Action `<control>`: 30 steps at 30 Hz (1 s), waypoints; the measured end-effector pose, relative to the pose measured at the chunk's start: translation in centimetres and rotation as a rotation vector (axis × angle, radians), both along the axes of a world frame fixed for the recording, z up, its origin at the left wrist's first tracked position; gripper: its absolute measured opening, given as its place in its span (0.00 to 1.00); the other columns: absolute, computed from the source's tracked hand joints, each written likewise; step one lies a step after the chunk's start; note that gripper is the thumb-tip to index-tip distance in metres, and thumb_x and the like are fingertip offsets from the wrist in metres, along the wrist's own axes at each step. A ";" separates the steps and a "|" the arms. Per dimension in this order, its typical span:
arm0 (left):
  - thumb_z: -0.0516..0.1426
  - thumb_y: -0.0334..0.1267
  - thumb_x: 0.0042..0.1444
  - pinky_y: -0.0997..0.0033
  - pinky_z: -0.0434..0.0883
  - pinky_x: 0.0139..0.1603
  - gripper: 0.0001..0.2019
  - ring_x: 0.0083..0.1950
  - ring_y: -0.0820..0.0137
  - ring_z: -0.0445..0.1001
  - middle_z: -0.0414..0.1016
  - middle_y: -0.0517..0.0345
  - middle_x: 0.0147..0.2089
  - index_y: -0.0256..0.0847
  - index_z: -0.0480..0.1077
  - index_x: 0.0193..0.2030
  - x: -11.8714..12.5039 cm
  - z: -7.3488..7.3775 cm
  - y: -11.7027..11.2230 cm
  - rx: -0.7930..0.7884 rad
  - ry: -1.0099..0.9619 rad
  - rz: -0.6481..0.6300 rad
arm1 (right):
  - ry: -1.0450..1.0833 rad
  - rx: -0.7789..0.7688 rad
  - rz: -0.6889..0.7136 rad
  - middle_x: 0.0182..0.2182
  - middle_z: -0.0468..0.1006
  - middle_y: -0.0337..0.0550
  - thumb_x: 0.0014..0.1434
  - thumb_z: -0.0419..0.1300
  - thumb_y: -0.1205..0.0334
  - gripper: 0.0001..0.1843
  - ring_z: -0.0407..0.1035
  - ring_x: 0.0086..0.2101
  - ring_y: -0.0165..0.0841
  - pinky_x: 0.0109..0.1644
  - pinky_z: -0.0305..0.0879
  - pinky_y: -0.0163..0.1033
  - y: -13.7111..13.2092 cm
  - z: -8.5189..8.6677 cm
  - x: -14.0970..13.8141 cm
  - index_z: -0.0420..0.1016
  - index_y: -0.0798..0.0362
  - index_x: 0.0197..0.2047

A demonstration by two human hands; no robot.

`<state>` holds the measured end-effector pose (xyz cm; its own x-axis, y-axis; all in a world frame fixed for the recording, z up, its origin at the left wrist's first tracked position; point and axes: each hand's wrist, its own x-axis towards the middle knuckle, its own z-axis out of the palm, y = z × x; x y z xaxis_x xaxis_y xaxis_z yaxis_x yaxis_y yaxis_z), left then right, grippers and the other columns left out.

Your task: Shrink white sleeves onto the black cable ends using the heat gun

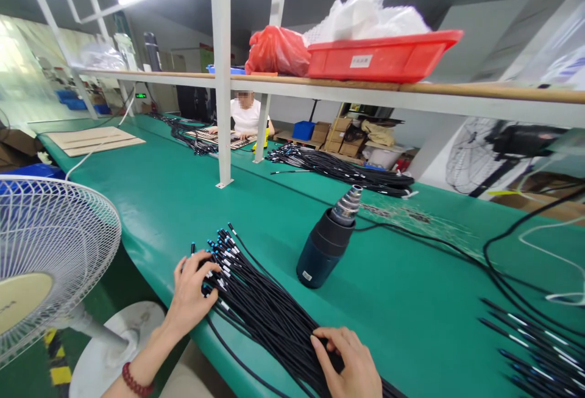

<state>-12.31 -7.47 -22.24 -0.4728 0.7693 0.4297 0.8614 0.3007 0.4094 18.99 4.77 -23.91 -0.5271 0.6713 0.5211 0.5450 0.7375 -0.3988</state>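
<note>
A thick bundle of black cables [269,316] with blue and white tips lies on the green table [173,203] near its front edge. My left hand [192,291] rests on the tipped ends of the bundle, fingers spread and curled over them. Further right, my right hand [350,361] presses down on the same bundle, fingers bent over the cables. A dark heat gun [326,245] stands on its back end just behind the bundle, metal nozzle pointing up.
A white floor fan [46,258] stands at the left. More black cables [539,349] lie at the right and another pile [342,169] further back. A white post [222,75] rises from the table. A red tray [384,56] sits on the shelf. A person [247,114] sits far back.
</note>
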 end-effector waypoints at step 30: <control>0.59 0.30 0.38 0.35 0.47 0.69 0.37 0.75 0.44 0.42 0.51 0.43 0.72 0.48 0.63 0.60 0.5 -0.2 0.0 -0.119 0.034 0.004 | 0.020 -0.007 0.005 0.25 0.75 0.41 0.69 0.48 0.42 0.25 0.71 0.27 0.34 0.32 0.66 0.38 -0.1 0.4 -0.1 0.78 0.48 0.34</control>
